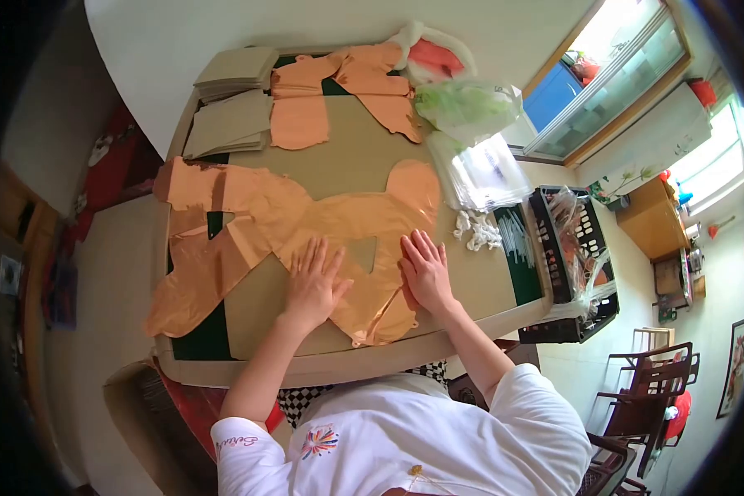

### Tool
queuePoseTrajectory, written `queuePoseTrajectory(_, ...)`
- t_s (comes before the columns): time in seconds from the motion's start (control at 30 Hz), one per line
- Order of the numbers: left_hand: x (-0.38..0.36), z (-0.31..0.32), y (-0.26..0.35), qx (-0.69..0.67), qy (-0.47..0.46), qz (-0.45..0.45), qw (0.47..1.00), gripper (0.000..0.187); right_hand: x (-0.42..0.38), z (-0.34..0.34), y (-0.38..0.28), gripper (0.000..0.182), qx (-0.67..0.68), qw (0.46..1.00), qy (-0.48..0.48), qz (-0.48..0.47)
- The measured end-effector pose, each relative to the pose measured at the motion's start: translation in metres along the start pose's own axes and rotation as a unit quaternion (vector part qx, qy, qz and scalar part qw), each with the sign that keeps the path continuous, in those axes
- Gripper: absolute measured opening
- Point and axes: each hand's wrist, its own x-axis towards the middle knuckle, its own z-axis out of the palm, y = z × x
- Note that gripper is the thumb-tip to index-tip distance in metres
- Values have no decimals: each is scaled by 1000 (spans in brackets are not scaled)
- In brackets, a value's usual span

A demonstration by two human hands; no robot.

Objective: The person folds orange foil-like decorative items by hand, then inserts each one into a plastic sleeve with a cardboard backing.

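A large, flat, copper-coloured foil balloon [306, 215] lies spread over the brown board on the table. My left hand [314, 285] rests palm down with fingers spread on its lower middle part. On its right-hand part lies my right hand [426, 269], fingers stretched out and fairly close together. A small triangular gap [362, 255] in the foil shows between my hands. Creases run through the foil below my right hand. More copper foil pieces [339, 83] lie at the table's far side.
Stacks of grey-brown card [230, 124] stand at the far left. Clear plastic bags [488, 174], white curled pieces [477, 230] and thin clear tubes [516, 238] lie along the right. Beside the table is a black crate [558, 256] holding plastic packets. Wooden chairs [649, 388] stand farther right.
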Motion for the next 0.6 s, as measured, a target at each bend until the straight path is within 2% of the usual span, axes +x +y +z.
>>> queuePoseTrajectory(0.07, -2, 15, 4, -17, -7, 8, 1000, 61, -3, -4, 4, 46, 2, 1000, -5, 0)
queuePoseTrajectory(0.1, -3, 16, 4, -12, -9, 9, 1000, 60, -3, -1, 8, 42, -8, 999, 37, -23)
queuePoseTrajectory(0.2, 0, 12, 2, 6, -7, 10, 1000, 59, 12, -6, 28, 35, 78, 994, 79, -24)
queuePoseTrajectory(0.27, -1, 13, 4, 14, -8, 7, 1000, 58, 52, -2, 68, 21, 73, 988, 134, 35)
queuePoseTrajectory(0.3, -2, 15, 4, 17, -9, 6, 1000, 58, 71, -20, 75, 17, -54, 988, 136, 50)
queuePoseTrajectory(0.37, 0, 17, 3, 23, -6, 3, 1000, 58, 99, -33, 91, 13, -58, 991, 102, 60)
queuePoseTrajectory(0.5, 1, 15, 3, 22, -5, 2, 1000, 57, 122, -37, 107, 14, -81, 995, -25, 55)
queuePoseTrajectory(0.6, 1, 15, 4, 16, -6, 2, 1000, 57, 125, -31, 110, 13, -109, 993, -22, 38)
